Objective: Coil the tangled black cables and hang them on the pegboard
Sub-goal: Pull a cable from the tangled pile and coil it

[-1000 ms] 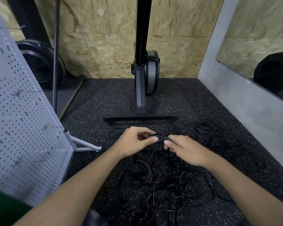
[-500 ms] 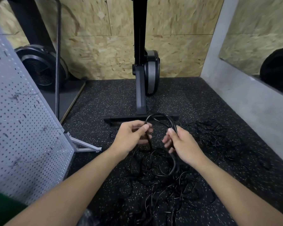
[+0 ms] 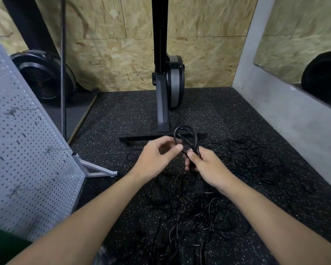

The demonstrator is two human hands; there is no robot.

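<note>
I see two hands, close together. My right hand [image 3: 208, 169] is curled tight around one black cable [image 3: 185, 135], thumb on top. My left hand [image 3: 155, 159] sits just beside it with bent fingers, the index tip at the cable; I cannot tell whether it pinches. The cable forms one narrow loop standing up out of the right fist, its long axis pointing away from me. One plug [image 3: 199, 186] hangs under the right wrist, lengthwise downward. Below and right of both hands lies one tangled pile of cables [image 3: 208, 222] on the floor [image 3: 113, 115]. Well left of the left hand leans one pegboard [image 3: 27, 159]; I count four hooks [image 3: 13, 111].
</note>
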